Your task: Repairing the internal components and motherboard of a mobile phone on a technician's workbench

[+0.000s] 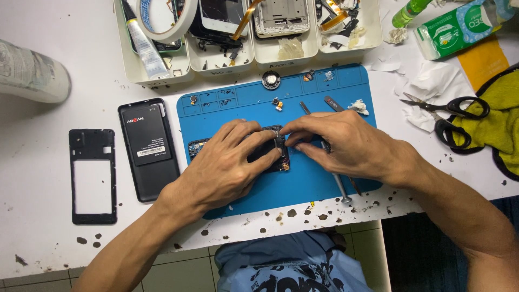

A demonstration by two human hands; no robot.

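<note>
Both hands' fingers [270, 141] clamped on black phone board [273, 157], blue mat [243, 103] beneath

Both hands are down on the blue work mat [324, 184], working a small dark circuit board [273, 157]. The left hand [227, 165] lies over the board's left side, fingers curled onto it; the right hand [343, 143] pinches at its top edge, fingertips meeting the left's. A metal tool [340, 189] lies on the mat under the right hand. Left of the mat on the white surface [38, 227] lie a black phone back cover [147, 148] and a black phone frame [92, 176]. Scissors [451, 111] rest to the right, beside a yellow cloth [503, 119]. White parts trays [243, 54] line the far edge.
</note>
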